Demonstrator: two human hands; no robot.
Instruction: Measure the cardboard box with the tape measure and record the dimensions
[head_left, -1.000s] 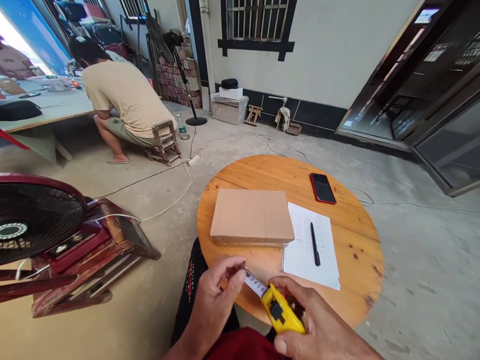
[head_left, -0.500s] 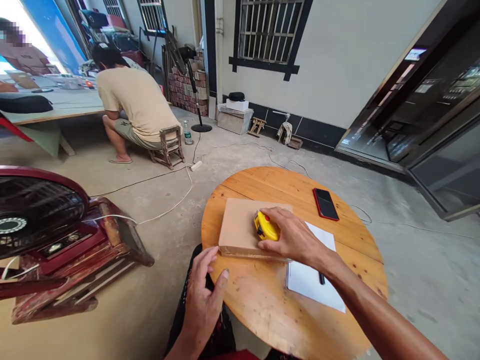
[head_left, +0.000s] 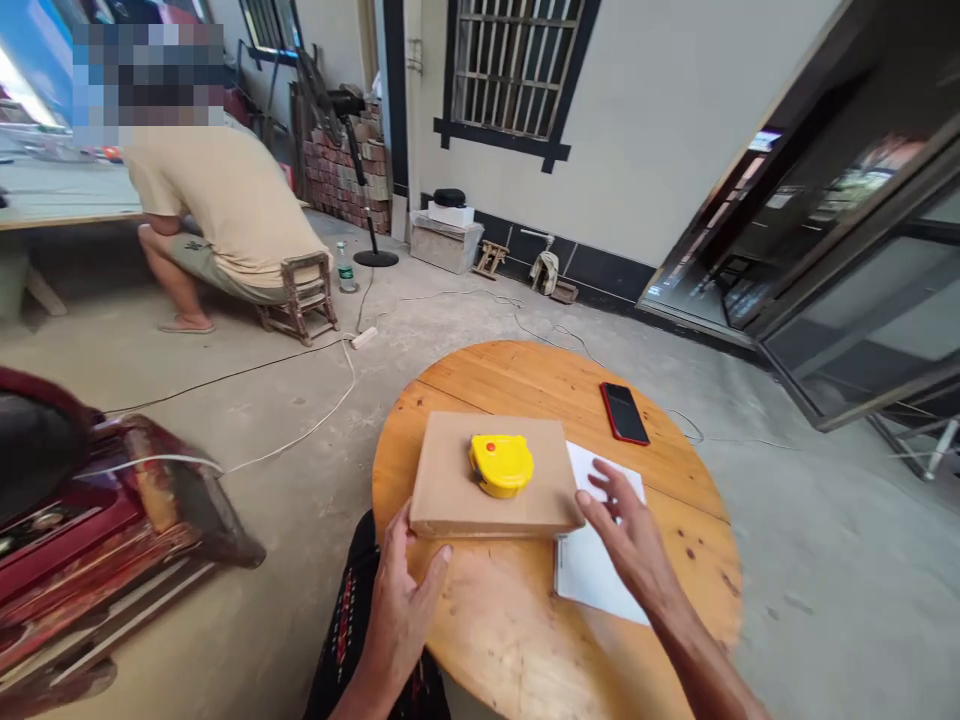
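A yellow tape measure point(head_left: 502, 466) with a red button lies on top of a flat brown cardboard box point(head_left: 450, 490). The box rests on a round wooden table point(head_left: 517, 640). At the box's near left corner is my left hand point(head_left: 405, 605), fingers apart, its fingertips at the box's side. My right hand point(head_left: 628, 530) hovers by the box's right edge with fingers spread and nothing in them. White paper point(head_left: 592, 575) lies under and beside that hand, partly covered by the box and the hand.
A phone in a red case point(head_left: 625, 412) lies at the table's far right. To the left, a dark red fan point(head_left: 45, 500) sits on a wooden stool. Cables run over the floor past a power strip point(head_left: 364, 338). A person point(head_left: 225, 200) sits on a small chair at another table.
My right hand has let go of the tape measure, leaving it on the box, and moved right to the box's edge. The whole view has shifted slightly.
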